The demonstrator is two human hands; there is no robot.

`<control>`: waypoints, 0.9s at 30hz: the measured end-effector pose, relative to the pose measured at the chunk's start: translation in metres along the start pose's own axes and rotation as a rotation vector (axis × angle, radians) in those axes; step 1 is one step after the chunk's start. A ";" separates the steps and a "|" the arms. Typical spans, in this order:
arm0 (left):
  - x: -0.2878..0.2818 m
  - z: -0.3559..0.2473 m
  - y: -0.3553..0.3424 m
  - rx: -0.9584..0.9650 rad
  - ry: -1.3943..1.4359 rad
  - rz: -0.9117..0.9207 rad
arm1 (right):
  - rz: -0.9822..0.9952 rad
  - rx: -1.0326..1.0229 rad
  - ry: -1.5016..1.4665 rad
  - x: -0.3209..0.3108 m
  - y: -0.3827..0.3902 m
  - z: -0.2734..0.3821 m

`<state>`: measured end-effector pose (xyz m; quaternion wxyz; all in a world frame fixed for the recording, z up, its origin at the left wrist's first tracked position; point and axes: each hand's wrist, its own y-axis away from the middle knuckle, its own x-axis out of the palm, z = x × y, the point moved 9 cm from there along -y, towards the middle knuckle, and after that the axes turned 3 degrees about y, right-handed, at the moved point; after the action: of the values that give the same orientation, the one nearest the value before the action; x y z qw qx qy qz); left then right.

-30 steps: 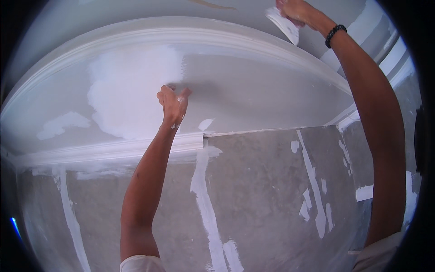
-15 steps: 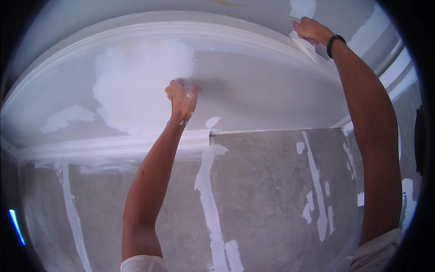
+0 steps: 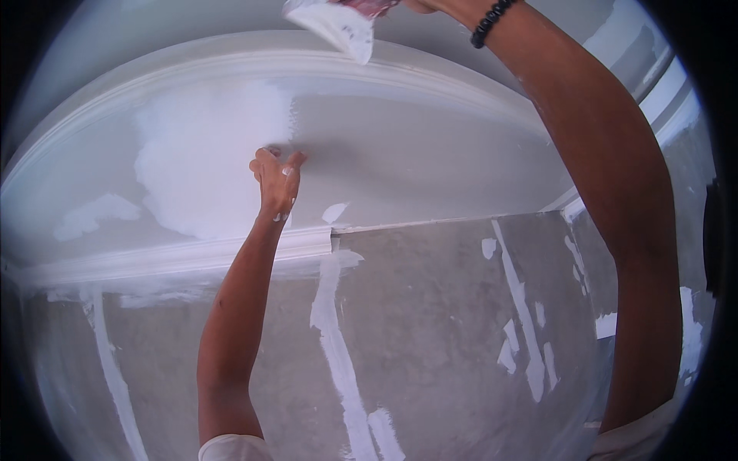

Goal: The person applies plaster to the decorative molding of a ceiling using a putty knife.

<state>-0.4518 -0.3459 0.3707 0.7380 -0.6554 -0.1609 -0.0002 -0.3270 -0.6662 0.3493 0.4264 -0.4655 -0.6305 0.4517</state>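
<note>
At the top edge my right hand (image 3: pixel 421 5) is closed on a putty knife, only partly inside the picture. Its wide blade (image 3: pixel 342 27) is smeared white and the part by my fingers is reddish. A black beaded bracelet (image 3: pixel 492 21) circles that wrist. My left hand (image 3: pixel 278 177) reaches up to the grey ceiling panel (image 3: pixel 407 154), beside a broad patch of white filler (image 3: pixel 207 154). Thumb and fingers stand apart there, with nothing visible held; the fingertips are partly hidden. White specks dot this hand and wrist.
A curved white moulding (image 3: pixel 231 65) arches across the panel's far side. A straight white cornice (image 3: pixel 177 257) ends midway along the wall's top. The grey wall (image 3: pixel 430 307) below carries several white filler streaks. More white-patched wall lies at the right.
My right hand has swung left and upward with the putty knife, bringing its blade into plainer sight. My left hand stays at the same spot by the filler patch; the whole view has shifted slightly.
</note>
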 end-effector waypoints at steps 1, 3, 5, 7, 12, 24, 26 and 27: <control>0.021 -0.008 -0.001 0.008 0.049 0.024 | -0.101 0.029 0.015 -0.023 0.013 -0.008; 0.055 -0.016 -0.005 0.037 0.097 0.064 | -0.319 0.229 -0.004 -0.061 0.009 -0.077; -0.014 0.017 -0.008 0.038 -0.080 0.002 | -0.433 0.316 -0.197 -0.031 -0.004 -0.138; -0.009 0.012 -0.005 0.022 -0.072 -0.004 | -0.577 0.389 -0.175 -0.049 0.021 -0.193; 0.009 0.013 -0.011 0.029 -0.053 0.038 | -0.751 0.435 -0.363 -0.045 0.063 -0.324; 0.005 0.009 -0.008 0.018 -0.058 0.009 | -0.905 0.658 -0.295 -0.008 0.085 -0.336; 0.005 0.006 -0.006 -0.005 -0.046 -0.009 | -0.899 0.677 -0.333 -0.003 0.085 -0.330; 0.006 0.006 -0.005 -0.010 -0.046 -0.006 | -0.902 0.664 -0.339 -0.001 0.083 -0.333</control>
<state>-0.4491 -0.3392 0.3777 0.7309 -0.6583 -0.1797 0.0117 0.0094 -0.5967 0.3452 0.5927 0.0865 -0.6504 0.4672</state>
